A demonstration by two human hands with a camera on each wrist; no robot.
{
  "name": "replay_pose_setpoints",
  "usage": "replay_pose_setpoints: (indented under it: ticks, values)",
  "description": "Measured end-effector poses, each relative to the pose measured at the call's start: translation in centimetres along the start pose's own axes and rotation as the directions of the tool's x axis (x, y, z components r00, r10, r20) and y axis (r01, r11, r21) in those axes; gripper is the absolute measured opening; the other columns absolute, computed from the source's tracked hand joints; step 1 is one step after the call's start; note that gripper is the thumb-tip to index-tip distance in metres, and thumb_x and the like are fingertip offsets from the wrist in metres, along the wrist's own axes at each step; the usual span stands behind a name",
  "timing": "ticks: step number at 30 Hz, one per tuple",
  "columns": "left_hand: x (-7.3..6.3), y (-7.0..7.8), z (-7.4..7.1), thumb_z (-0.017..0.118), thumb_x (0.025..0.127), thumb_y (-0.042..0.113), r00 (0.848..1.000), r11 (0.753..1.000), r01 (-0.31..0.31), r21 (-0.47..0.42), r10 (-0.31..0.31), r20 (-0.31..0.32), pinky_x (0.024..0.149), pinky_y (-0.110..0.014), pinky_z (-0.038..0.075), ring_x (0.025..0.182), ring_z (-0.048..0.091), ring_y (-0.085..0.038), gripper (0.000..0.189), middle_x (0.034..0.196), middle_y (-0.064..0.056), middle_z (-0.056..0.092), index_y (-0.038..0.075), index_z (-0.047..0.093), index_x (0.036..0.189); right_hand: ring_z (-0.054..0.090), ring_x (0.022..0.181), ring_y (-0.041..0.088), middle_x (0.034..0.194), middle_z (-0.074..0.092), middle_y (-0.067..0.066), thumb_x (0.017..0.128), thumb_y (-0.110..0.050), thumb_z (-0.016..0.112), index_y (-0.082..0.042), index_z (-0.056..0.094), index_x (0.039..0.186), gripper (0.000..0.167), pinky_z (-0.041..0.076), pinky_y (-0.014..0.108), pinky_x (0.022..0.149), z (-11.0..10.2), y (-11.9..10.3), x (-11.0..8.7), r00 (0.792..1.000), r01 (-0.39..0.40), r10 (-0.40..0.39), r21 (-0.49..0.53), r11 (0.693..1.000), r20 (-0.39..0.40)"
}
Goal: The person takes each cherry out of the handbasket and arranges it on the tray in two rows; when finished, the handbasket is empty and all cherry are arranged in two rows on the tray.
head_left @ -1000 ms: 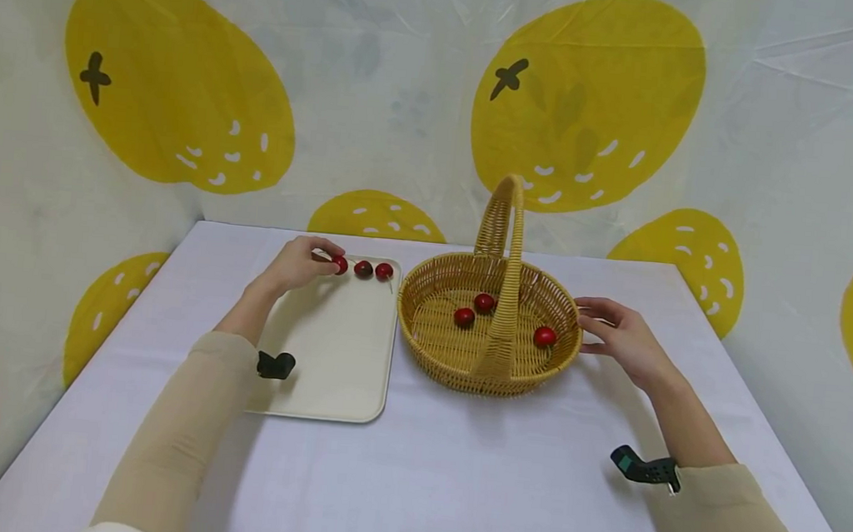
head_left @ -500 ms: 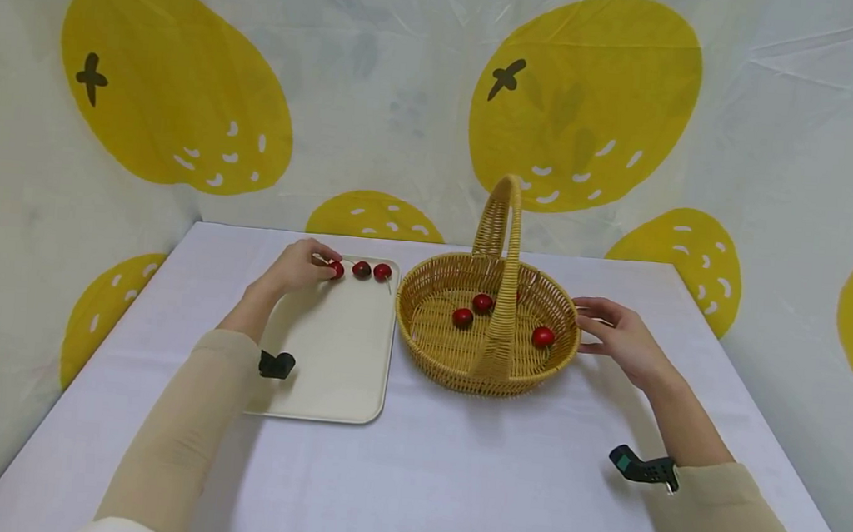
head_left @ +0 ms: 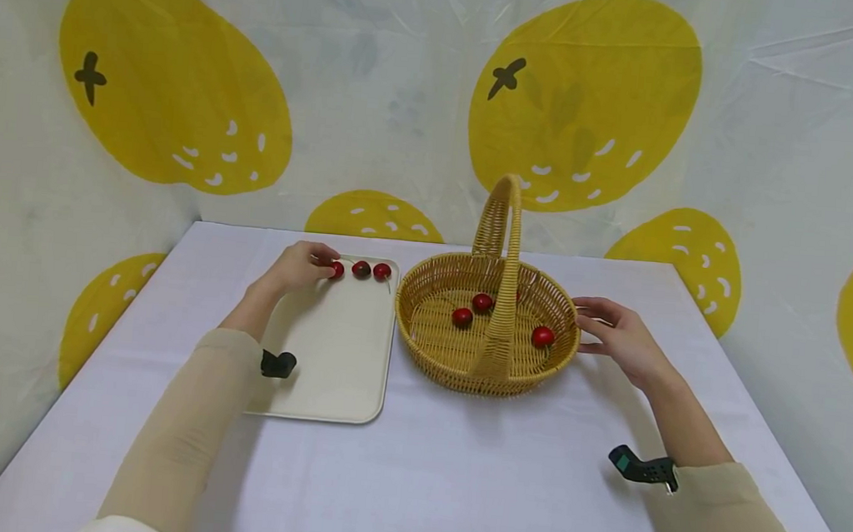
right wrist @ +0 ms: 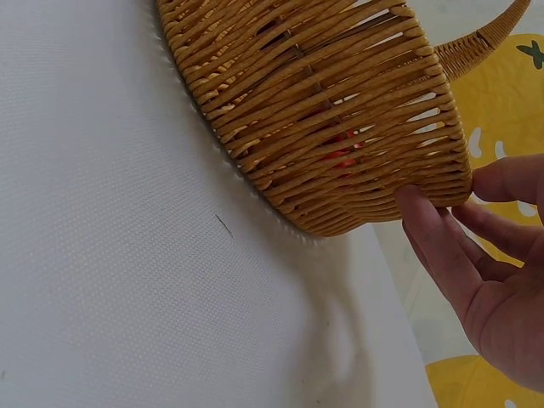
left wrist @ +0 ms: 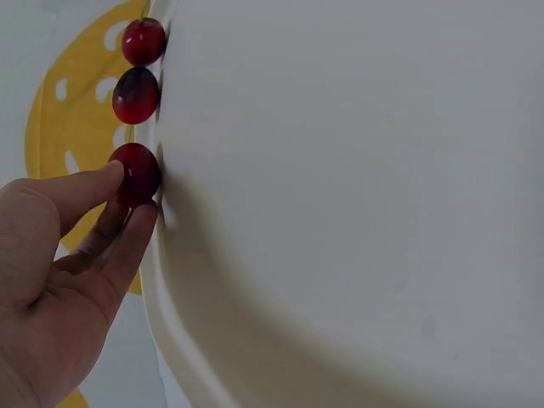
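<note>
My left hand pinches a red cherry between thumb and fingers at the far edge of the cream tray. To its right along that edge lie a dark red cherry and another red cherry, both with thin stems. A wicker basket with a tall handle stands right of the tray, holding several cherries, one partly behind the handle. My right hand touches the basket's right side; the right wrist view shows its fairly straight fingers against the rim and outer wall.
A white cloth covers the table. Behind and beside it hangs a pale curtain printed with large yellow fruit. The basket's handle arches well above its rim. A black wrist device sits at each sleeve.
The left fingers and their cherry have shifted slightly left and toward the near side, staying at the tray's far edge. My right hand and the basket look unmoved.
</note>
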State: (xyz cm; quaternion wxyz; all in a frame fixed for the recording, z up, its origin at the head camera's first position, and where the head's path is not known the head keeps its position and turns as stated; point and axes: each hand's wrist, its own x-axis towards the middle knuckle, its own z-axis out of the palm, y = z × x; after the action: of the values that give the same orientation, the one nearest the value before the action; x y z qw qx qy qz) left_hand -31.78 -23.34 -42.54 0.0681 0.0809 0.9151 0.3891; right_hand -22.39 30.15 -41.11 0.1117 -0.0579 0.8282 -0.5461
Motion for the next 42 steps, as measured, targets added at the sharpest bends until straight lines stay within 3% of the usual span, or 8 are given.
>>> replay_pose_setpoints:
  ticks: [9,14,28,42]
  values:
    - [-0.11,0.23,0.24,0.069,0.099,0.012,0.998,0.997,0.06,-0.046,-0.061,-0.034,0.092,-0.039,0.049,0.114,0.062,-0.035,0.031,0.124,-0.02,0.067,-0.002,0.067,0.127,0.06,0.109,0.01,0.149,0.044,0.028,0.109,-0.025,0.054,0.004,0.037,0.154,0.056,0.058,0.032,0.085,-0.06,-0.02,-0.05,1.0,0.005,-0.005,0.009,1.0,0.007]
    - [0.0,0.0,0.41,0.069,0.1,0.012,0.997,0.994,0.073,-0.087,-0.076,-0.035,0.093,-0.04,0.049,0.116,0.062,-0.036,0.031,0.126,-0.02,0.066,-0.001,0.067,0.128,0.06,0.11,0.011,0.148,0.044,0.028,0.109,-0.025,0.054,0.004,0.037,0.153,0.056,0.058,0.032,0.085,-0.06,0.03,-0.06,1.0,0.006,-0.006,0.001,1.0,0.002]
    - [-0.21,-0.06,0.6,0.067,0.1,0.01,0.998,0.992,0.031,-0.12,-0.037,-0.044,0.097,-0.042,0.048,0.115,0.062,-0.036,0.03,0.126,-0.022,0.066,-0.002,0.066,0.128,0.06,0.107,0.01,0.146,0.045,0.029,0.109,-0.024,0.054,0.005,0.039,0.152,0.055,0.058,0.033,0.084,-0.06,0.08,-0.05,1.0,0.013,-0.013,0.007,1.0,-0.005]
    - [-0.1,-0.51,0.78,0.065,0.102,0.01,0.997,0.985,0.043,-0.168,-0.052,-0.051,0.095,-0.039,0.048,0.118,0.06,-0.035,0.031,0.129,-0.021,0.063,-0.002,0.064,0.13,0.06,0.106,0.008,0.146,0.045,0.029,0.109,-0.025,0.054,0.006,0.038,0.152,0.055,0.058,0.034,0.085,-0.01,-0.02,0.04,1.0,0.013,-0.013,0.002,1.0,-0.001]
